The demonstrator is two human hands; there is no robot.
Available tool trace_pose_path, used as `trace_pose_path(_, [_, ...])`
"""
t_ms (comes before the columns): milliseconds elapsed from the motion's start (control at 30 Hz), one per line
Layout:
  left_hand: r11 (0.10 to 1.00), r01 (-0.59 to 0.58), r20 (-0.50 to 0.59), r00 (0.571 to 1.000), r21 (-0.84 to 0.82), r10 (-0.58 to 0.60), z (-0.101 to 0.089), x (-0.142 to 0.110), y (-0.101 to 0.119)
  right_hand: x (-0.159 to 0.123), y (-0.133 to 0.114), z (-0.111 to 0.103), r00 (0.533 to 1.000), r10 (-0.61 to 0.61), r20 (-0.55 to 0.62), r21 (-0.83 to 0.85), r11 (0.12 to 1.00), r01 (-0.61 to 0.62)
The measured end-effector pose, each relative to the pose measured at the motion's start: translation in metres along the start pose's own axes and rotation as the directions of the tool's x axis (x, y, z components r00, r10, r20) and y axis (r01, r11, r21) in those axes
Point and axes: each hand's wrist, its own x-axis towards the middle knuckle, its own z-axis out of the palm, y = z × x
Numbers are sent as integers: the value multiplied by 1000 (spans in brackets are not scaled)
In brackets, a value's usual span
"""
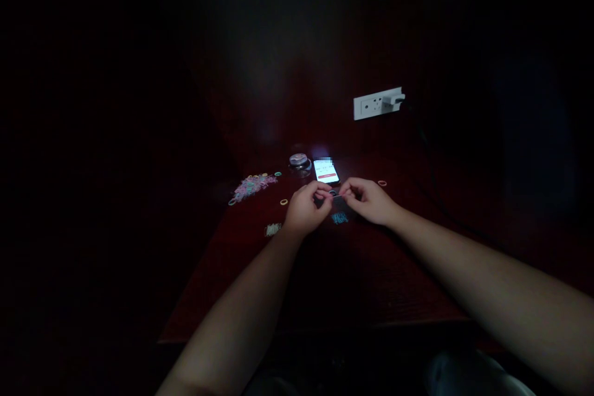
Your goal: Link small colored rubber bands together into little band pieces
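Note:
My left hand (308,209) and my right hand (367,199) meet over the dark red table, thumbs and forefingers pinched. Stretched between their fingertips is a thin pale elastic band (338,197). A small blue heap of bands (340,218) lies just below the hands, and a pale yellow heap of bands (273,229) sits left of my left wrist. Farther left spreads a larger mixed pile of bands (253,186), mostly pink and lilac. Single bands lie apart: a yellow band (284,202) near my left hand and a reddish band (382,183) beyond my right.
Behind my hands a lit phone (327,171) rests beside a clear round jar with a lid (299,161). On the back wall a white socket panel (371,105) holds a plugged-in charger (393,99), its dark cable trailing right. The table (334,291) ends toward me; the surroundings are very dark.

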Motion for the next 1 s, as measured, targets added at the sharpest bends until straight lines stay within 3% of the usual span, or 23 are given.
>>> trace_pose_path(567, [998, -27, 86, 996, -58, 32, 3, -1, 1, 1, 1, -1, 1000, 11, -11, -41, 999, -11])
trace_pose_path(1000, [998, -11, 59, 998, -54, 15, 3, 0, -1, 1, 0, 1, 1000, -19, 18, -83, 996, 21])
